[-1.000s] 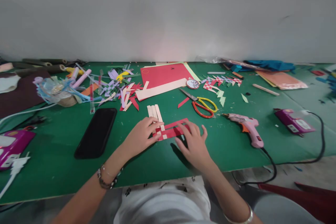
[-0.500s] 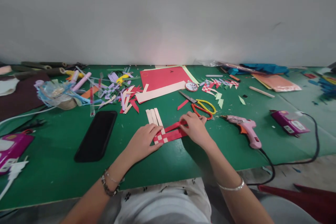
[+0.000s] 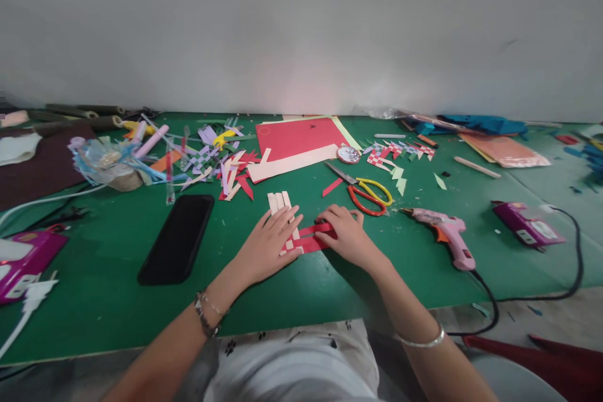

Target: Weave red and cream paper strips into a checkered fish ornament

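Observation:
In front of me lies a small woven piece of red and cream paper strips (image 3: 289, 246), checked where the strips cross. My left hand (image 3: 266, 243) rests over it, fingers stretched out, pressing the weave to the table and hiding part of it. Cream strips (image 3: 279, 201) stick out beyond my left fingers, away from me. My right hand (image 3: 347, 233) is closed on the red strips (image 3: 313, 243) at their right end; its fingertips are bent around the upper one. Scissors (image 3: 367, 195) with one red and one yellow handle lie just beyond my right hand.
A black phone (image 3: 176, 239) is left of my hands. To the right are a pink glue gun (image 3: 445, 232) and a purple power box (image 3: 527, 224) with a cord. Farther back lie red paper sheets (image 3: 301, 138), paper scraps (image 3: 233, 176) and a round tin (image 3: 348, 154).
My left hand has shifted forward and right, its fingers now spread over the weave. The upper red strip lies lower, nearer the other one, with my right hand still on it.

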{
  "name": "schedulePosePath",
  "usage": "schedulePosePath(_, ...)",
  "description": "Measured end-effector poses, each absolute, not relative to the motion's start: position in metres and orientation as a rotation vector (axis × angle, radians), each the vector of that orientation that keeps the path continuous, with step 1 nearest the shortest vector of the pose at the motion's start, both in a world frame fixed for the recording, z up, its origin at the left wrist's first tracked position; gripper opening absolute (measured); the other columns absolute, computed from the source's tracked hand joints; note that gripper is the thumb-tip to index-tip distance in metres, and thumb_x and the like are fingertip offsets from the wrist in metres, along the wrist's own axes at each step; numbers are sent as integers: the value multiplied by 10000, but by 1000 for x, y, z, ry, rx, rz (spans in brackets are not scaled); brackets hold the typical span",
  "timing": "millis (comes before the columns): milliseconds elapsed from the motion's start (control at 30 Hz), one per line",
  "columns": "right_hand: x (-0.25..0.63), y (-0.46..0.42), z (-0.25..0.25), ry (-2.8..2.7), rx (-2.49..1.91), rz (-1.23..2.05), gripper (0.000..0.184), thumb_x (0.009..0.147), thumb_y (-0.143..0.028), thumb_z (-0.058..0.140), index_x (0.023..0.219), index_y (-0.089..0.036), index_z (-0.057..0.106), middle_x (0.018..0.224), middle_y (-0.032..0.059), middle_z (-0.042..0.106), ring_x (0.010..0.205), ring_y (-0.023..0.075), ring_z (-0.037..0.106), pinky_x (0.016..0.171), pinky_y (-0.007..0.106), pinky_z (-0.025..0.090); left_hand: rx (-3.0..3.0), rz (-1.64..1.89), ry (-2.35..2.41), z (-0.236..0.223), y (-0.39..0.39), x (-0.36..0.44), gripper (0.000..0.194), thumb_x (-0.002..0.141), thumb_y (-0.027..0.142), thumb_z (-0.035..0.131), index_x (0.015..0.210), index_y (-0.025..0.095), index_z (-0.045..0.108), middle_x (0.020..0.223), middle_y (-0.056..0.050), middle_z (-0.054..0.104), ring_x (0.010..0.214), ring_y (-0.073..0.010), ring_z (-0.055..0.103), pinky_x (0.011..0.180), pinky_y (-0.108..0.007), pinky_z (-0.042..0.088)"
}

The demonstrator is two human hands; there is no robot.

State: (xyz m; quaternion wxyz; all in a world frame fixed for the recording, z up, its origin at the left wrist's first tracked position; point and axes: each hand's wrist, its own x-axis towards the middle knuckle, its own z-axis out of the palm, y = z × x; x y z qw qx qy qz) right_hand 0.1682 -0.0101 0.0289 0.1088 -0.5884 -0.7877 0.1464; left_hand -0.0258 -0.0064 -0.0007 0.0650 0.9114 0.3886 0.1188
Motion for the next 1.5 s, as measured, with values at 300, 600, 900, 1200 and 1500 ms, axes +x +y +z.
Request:
schedulePosePath(300, 163, -15, 22, -2269, -1823, 378, 123, 815, -268, 487, 804, -211, 596, 836, 12, 603, 837, 179, 529, 704, 329, 230, 2733, 99, 1264, -6, -4, -18, 580, 864, 481, 301, 1332, 139, 305, 1412, -97, 268, 1290, -236, 245, 1030, -420, 216)
schedulePosePath(600, 168, -7, 25, -2282, -1829, 410, 94, 775, -235, 559, 701, -197, 603, 762, -10, 614, 800, 158, 528, 693, 324, 196, 2732, 132, 1251, -9, -3, -20, 561, 863, 471, 308, 1326, 154, 318, 1403, -95, 298, 1281, -238, 261, 1028, -432, 199)
schedulePosePath(900, 168, -6, 45, -2407, -1737, 301, 195, 823, -180, 468, 764, -223, 649, 881, 28, 622, 865, 198, 510, 771, 388, 161, 2574, 319, 1261, 9, -6, -18, 541, 777, 416, 498, 1241, 152, 415, 1183, -140, 478, 1068, -281, 440, 864, -447, 364)
schedulePosePath(1200, 168, -3, 54, -2334, -1641, 572, 166, 779, -139, 476, 888, -202, 585, 604, -48, 556, 569, 98, 480, 750, 329, 246, 2586, 351, 1169, 8, -1, -8, 408, 771, 327, 533, 1125, 128, 498, 962, -97, 570, 883, -234, 556, 737, -345, 450)
schedulePosePath(1500, 138, -7, 59, -1884, -1276, 1235, 219, 746, -165, 455, 949, -189, 530, 669, -39, 572, 622, 97, 545, 633, 243, 415, 2491, 385, 1444, 17, -4, 10, 207, 769, 296, 505, 845, 156, 638, 859, -90, 659, 796, -262, 609, 650, -346, 446)
